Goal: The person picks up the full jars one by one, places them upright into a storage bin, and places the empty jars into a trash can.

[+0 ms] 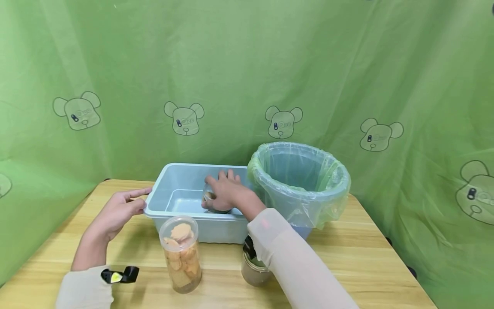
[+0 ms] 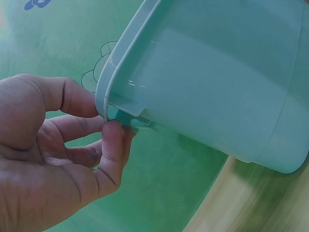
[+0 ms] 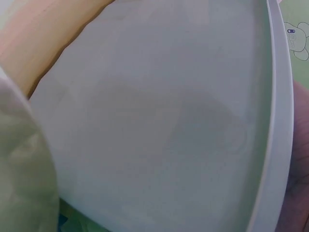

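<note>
A light blue plastic tub (image 1: 220,231) stands on the wooden table. At its left end, my left hand (image 1: 115,211) pinches the rim, thumb on one side and fingers on the other in the left wrist view, where the tub wall (image 2: 207,87) fills the right side. Inside the tub, my right hand (image 1: 227,191) grips a clear round jar (image 1: 206,196) from above; the palm and fingers hide most of it. The right wrist view mainly has the tub's outer wall (image 3: 159,121), with part of the hand (image 3: 297,164) behind the rim.
A clear jar of orange-brown pieces (image 1: 182,259) stands in front of the tub. Another clear jar (image 1: 254,274) is partly behind my right sleeve. Right of the tub is a blue bucket (image 1: 293,207) lined with a thin green bag. A green curtain (image 1: 231,64) hangs behind the table.
</note>
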Tool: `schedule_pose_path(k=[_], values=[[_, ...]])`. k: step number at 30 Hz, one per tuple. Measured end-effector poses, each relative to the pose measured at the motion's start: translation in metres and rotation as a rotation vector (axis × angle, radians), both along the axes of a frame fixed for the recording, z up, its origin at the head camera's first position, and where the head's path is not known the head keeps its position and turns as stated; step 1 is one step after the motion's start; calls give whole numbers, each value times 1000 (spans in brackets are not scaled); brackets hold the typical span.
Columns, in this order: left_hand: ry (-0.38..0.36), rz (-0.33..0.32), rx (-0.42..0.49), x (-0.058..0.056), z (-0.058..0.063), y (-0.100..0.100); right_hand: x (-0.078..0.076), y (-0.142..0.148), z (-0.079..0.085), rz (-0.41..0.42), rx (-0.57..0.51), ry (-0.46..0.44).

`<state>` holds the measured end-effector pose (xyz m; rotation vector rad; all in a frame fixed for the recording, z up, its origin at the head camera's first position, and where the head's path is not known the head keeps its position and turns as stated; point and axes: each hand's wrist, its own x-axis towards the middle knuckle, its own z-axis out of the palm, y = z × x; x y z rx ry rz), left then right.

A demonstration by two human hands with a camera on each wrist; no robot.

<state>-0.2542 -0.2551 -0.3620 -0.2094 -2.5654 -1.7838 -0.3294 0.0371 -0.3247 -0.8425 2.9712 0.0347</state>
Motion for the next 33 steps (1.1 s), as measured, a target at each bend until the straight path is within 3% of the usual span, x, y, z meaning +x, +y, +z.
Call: schedule_pose_path(k=[16,33], values=[[-8,-6,3,0,0,-2,13,4,16,39,40,36],[0,-7,-8,-1,-1,-2,54,8,45,293,54,257]])
